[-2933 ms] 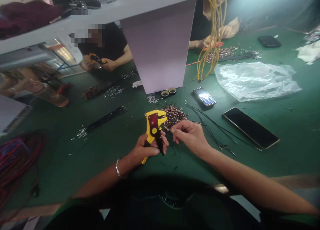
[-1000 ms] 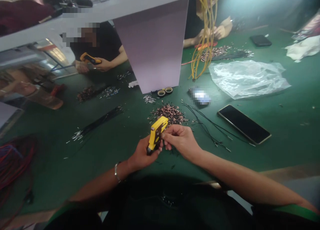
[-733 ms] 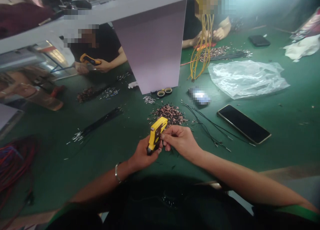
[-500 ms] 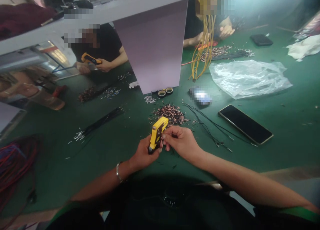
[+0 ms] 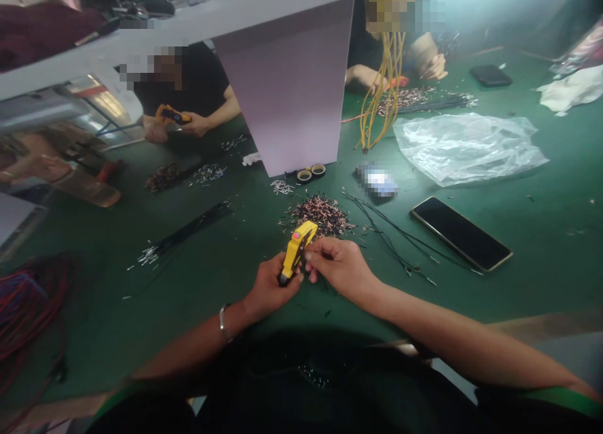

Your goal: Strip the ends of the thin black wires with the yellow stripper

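Observation:
My left hand is wrapped round yellow-and-black crimping pliers, their head pointing up and away from me. My right hand meets the side of the pliers' head with thumb and fingers pinched together. What the pinch holds is too small and too hidden to make out. Just beyond the pliers lies a heap of short black wire pieces with bare copper ends. Behind it is a small pile of whitish ferrules. Several longer black wires lie right of the heap.
A phone and a clear plastic bag lie to the right. Left, there is a bundle of black wires and a red cable coil. Tape rolls sit by an upright panel. Co-workers' hands work across the table.
The pliers have turned slightly in my left hand, and a pink spot now shows on their head. My right hand has barely moved. Co-workers' hands across the table have shifted a little.

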`<state>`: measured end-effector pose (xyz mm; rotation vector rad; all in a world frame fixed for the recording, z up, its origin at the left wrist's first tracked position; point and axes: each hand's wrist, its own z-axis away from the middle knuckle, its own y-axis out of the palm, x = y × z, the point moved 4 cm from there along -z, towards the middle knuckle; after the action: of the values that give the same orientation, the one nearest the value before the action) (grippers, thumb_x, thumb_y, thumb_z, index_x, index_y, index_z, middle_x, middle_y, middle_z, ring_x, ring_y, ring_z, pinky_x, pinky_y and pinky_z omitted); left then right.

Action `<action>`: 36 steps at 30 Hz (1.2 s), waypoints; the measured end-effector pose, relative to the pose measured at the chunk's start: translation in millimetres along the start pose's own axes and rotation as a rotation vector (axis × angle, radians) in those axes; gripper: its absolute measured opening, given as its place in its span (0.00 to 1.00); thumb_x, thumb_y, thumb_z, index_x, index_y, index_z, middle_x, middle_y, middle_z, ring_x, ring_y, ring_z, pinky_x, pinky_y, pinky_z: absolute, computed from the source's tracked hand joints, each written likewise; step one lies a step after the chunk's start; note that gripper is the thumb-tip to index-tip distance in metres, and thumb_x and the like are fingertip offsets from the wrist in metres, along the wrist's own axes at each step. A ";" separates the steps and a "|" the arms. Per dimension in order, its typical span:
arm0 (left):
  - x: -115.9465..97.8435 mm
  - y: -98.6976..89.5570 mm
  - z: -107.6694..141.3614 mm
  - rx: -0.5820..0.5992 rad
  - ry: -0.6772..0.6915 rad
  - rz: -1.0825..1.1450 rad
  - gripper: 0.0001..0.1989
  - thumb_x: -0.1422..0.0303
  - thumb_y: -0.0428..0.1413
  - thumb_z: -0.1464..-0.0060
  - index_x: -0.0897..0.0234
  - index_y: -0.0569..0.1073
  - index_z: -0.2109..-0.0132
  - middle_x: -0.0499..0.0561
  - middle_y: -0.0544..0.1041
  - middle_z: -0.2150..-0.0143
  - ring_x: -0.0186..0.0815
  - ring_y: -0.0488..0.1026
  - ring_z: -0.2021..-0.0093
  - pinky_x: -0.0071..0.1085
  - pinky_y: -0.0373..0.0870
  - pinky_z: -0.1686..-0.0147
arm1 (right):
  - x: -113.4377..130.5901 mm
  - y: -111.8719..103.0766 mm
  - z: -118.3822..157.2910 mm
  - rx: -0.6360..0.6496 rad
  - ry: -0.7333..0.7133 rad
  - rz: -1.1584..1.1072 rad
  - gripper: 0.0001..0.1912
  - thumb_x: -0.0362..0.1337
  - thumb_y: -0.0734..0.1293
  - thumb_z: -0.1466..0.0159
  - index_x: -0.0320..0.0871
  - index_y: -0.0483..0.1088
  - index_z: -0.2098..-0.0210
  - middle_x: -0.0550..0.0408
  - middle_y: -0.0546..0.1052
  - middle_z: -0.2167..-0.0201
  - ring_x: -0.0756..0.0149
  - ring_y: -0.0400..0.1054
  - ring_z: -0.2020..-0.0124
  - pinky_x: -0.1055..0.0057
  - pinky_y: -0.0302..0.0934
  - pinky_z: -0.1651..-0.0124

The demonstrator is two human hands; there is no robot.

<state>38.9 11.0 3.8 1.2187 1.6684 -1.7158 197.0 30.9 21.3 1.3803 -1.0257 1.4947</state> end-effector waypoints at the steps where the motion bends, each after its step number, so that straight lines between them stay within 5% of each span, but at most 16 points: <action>1: -0.4 -0.4 0.1 -0.003 -0.006 0.008 0.06 0.67 0.57 0.49 0.66 0.71 0.65 0.46 0.73 0.75 0.29 0.68 0.76 0.25 0.67 0.73 | 0.3 -0.3 0.2 0.001 0.001 0.006 0.11 0.33 0.64 0.39 0.44 0.69 0.78 0.60 0.73 0.82 0.71 0.69 0.81 0.71 0.63 0.72; 5: 1.6 0.0 0.0 -0.008 -0.050 0.050 0.06 0.68 0.59 0.51 0.66 0.70 0.67 0.44 0.71 0.76 0.26 0.65 0.78 0.23 0.65 0.76 | -1.4 -2.1 -0.9 -0.009 0.001 0.013 0.11 0.33 0.65 0.40 0.43 0.68 0.79 0.60 0.73 0.82 0.72 0.68 0.81 0.72 0.63 0.73; 13: 5.8 12.2 -1.1 0.117 -0.215 0.547 0.13 0.67 0.62 0.53 0.66 0.67 0.63 0.45 0.70 0.74 0.27 0.67 0.79 0.26 0.69 0.79 | -8.2 -4.3 -7.5 0.003 -0.012 -0.111 0.09 0.36 0.67 0.42 0.43 0.71 0.78 0.59 0.73 0.83 0.72 0.67 0.81 0.71 0.62 0.74; 26: 5.4 9.7 -2.0 0.108 -0.188 0.459 0.11 0.71 0.62 0.54 0.67 0.68 0.64 0.46 0.72 0.74 0.28 0.69 0.78 0.26 0.70 0.76 | -6.5 -3.5 -6.7 0.033 0.015 -0.197 0.09 0.38 0.69 0.44 0.42 0.72 0.78 0.58 0.76 0.81 0.72 0.67 0.82 0.72 0.63 0.76; 36: 13.3 7.8 -2.3 0.082 -0.227 0.322 0.09 0.70 0.61 0.54 0.65 0.68 0.66 0.41 0.66 0.80 0.25 0.62 0.83 0.23 0.61 0.82 | -9.3 -5.1 -7.2 -0.008 0.009 -0.148 0.09 0.36 0.69 0.44 0.42 0.72 0.80 0.59 0.74 0.84 0.72 0.68 0.82 0.72 0.62 0.75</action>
<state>39.1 15.3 -11.2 1.2020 1.2090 -1.6620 200.0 38.9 11.8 1.4109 -0.9022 1.3857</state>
